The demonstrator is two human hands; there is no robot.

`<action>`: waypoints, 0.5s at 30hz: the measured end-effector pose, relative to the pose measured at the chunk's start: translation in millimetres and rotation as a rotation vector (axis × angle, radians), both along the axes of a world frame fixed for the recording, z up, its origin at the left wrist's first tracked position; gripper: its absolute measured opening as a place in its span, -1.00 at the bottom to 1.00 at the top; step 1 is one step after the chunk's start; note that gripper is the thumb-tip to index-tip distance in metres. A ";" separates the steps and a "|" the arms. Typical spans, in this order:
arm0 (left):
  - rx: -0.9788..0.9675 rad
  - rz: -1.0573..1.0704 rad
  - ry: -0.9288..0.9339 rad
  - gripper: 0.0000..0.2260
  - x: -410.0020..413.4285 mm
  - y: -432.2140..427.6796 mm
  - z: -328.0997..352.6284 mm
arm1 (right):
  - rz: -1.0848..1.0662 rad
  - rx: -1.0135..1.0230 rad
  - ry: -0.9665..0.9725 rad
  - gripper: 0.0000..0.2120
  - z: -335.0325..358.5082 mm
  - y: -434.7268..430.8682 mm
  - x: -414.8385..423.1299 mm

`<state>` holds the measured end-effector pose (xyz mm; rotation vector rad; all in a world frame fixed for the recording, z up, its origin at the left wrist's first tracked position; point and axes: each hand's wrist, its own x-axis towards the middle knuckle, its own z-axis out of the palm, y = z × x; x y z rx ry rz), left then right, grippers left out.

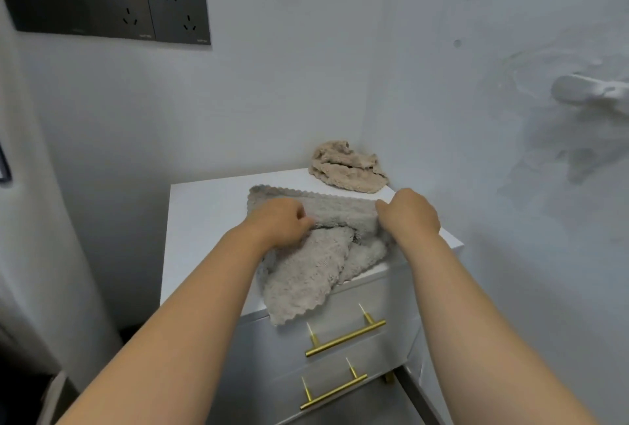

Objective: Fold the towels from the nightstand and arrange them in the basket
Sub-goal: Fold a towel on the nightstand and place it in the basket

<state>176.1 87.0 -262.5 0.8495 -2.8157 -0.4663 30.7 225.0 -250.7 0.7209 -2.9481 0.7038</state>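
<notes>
Head view: the grey towel (306,271) lies across the nightstand (204,220) top, its near part hanging crumpled over the front edge above the drawers. The left hand (282,223) and right hand (408,217) each pinch its middle fold, fingers curled into the pile. For a clean fold, the person should probably lift both pinches evenly, draw the hanging part flat and match the scalloped edges; a beige towel (347,172) waits bunched at the back right corner, and no basket shows.
</notes>
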 end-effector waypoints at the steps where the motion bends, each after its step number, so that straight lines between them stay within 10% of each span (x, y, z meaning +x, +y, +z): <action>1: 0.016 -0.073 -0.146 -0.57 -0.3 1.4 -3.1 | 0.001 0.094 -0.080 -0.67 2.1 1.3 -1.2; 4: 0.042 -0.157 -0.338 -0.27 2.6 -1.2 -9.8 | 0.067 0.374 -0.246 -0.32 5.0 7.2 0.4; 8: 0.032 -0.179 -0.380 -0.22 9.8 -4.7 -17.0 | 0.283 0.444 -0.261 -0.47 7.9 23.0 9.7; 15: 0.108 -0.229 -0.296 -0.03 26.3 -13.5 -20.2 | 0.079 -0.873 -0.973 -0.92 -0.1 20.6 1.2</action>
